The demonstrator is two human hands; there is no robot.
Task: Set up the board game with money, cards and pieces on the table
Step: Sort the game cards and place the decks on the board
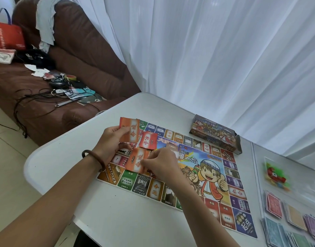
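Game board [213,175]: one is counted, laid on the bench [117,220].
Game box [215,134]: one is counted.
Hands: two are counted, the left hand [108,143] and the right hand [162,163].
Cards: three are made out, namely an orange card [129,130] gripped in the left hand, a red card [147,142], and a second orange card [137,162] pinched by the right hand; cards stacked behind these cannot be counted.
Money piles: five are counted, namely a pink pile [274,205], a tan pile [295,216], a purple pile [313,227], a blue pile [274,232] and a green pile [299,239]; the notes within are too blurred to be counted.
Bag of pieces [276,173]: one is counted; its pieces cannot be counted.
Bracelet [92,157]: one is counted.
Sofa [73,59]: one is counted.
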